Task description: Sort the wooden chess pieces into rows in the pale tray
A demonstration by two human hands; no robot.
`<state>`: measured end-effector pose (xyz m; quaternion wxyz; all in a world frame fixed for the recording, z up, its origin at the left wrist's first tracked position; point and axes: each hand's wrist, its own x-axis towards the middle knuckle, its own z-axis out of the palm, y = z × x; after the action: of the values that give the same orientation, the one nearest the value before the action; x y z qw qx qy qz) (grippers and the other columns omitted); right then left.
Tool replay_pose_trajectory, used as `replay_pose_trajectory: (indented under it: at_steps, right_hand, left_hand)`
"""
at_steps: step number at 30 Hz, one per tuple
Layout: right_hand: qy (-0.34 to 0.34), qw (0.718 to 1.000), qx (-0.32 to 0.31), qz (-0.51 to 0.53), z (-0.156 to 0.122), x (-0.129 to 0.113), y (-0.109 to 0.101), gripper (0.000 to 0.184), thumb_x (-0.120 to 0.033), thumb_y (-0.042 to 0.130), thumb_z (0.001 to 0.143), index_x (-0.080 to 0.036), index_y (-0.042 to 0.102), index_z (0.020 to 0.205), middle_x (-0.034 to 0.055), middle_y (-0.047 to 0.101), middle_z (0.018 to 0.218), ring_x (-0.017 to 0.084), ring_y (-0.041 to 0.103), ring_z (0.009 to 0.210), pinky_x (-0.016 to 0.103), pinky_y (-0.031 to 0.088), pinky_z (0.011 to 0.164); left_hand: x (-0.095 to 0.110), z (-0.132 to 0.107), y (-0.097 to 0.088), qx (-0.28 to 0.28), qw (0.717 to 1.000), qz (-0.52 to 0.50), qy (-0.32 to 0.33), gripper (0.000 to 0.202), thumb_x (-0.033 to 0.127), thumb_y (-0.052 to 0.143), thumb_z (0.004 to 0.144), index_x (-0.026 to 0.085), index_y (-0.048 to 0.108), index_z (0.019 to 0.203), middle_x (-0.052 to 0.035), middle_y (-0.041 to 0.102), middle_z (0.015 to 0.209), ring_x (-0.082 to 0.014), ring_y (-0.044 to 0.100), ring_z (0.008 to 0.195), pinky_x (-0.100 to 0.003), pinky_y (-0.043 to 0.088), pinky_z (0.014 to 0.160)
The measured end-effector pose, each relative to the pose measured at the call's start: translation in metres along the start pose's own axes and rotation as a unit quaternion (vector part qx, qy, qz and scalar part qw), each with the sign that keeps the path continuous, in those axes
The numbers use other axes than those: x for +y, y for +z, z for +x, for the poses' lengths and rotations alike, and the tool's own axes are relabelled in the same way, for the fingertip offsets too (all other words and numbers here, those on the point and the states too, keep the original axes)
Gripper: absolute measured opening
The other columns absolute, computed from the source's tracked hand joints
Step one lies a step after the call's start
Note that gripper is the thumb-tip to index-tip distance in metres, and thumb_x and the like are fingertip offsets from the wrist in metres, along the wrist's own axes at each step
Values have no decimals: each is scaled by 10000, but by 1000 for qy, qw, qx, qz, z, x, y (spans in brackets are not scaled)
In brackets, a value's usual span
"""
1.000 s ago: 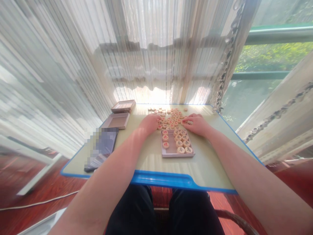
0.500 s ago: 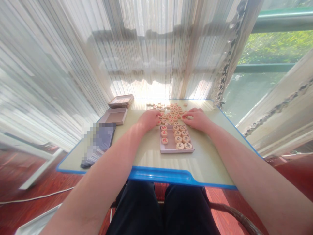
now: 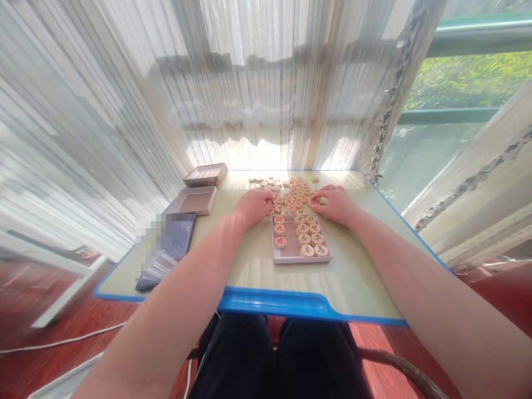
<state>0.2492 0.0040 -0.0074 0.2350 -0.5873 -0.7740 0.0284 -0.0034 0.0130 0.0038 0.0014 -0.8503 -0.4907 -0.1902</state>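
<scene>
A loose pile of round wooden xiangqi pieces [image 3: 290, 201] with red and black characters lies on the table. My left hand [image 3: 254, 206] reaches to the pile's left edge, fingers curled and closed on a piece there, mostly hidden. At the right edge, my right hand [image 3: 336, 205] pinches a xiangqi piece [image 3: 313, 201] between thumb and fingers. Just nearer than the pile is a shallow box [image 3: 292, 252]. Inside it, three red-marked pieces [image 3: 280, 242] stand in a left column, and several black-marked pieces [image 3: 305, 239] fill two columns on the right.
The pale table [image 3: 249, 260] has a blue rim [image 3: 274, 301]. On its left are an open box half [image 3: 195, 200], another box [image 3: 205, 173] behind it, and a dark flat case [image 3: 177, 238]. A striped curtain [image 3: 257, 72] hangs beyond the far edge.
The view has tilted slightly, so the table sits a little lower. Both hands stay at the sides of the pile with small finger movements. The pieces in the box look unchanged.
</scene>
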Motion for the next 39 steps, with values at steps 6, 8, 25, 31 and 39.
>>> replay_pose_trajectory:
  at_steps: [6, 8, 25, 31, 39]
  right_hand:
    - [-30, 999, 44, -1, 2, 5, -1, 229, -315, 612, 691, -184, 681, 866, 87, 600, 993, 253, 486, 992, 376, 363, 909]
    - [-36, 998, 43, 5, 3, 6, -2, 181, -314, 602, 708, -189, 670, 820, 76, 618, 944, 247, 500, 963, 377, 379, 888]
    - [-3, 994, 59, 95, -3, -16, -13, 183, -376, 589, 743, -205, 636, 790, 35, 644, 781, 195, 553, 814, 325, 431, 732]
    - [-19, 971, 80, 225, -12, -48, -17, 253, -454, 596, 735, -208, 601, 794, 21, 657, 791, 155, 550, 687, 289, 424, 626]
    - [44, 988, 66, 134, -5, -23, -11, 222, -427, 606, 717, -213, 594, 771, 11, 657, 772, 160, 572, 711, 279, 426, 630]
  left_hand:
    - [0, -1, 0, 2, 1000, -4, 3, 282, 222, 417, 772, 188, 686, 851, -52, 661, 893, -192, 589, 852, -294, 459, 798]
    - [1, -1, 0, -2, 1000, 0, -2, 284, 226, 413, 780, 196, 687, 850, -48, 660, 893, -188, 587, 857, -288, 457, 804]
    - [4, 0, -1, 41, 999, -36, -1, 289, 302, 434, 807, 186, 695, 847, -40, 676, 852, -176, 586, 811, -287, 460, 778]
    - [26, -2, -14, 52, 980, -190, -9, 342, 417, 458, 819, 181, 700, 870, -5, 701, 849, -139, 602, 749, -225, 463, 687]
    - [12, -2, -5, 63, 997, -43, -11, 296, 295, 449, 811, 202, 694, 950, -47, 680, 956, -192, 591, 904, -305, 460, 845]
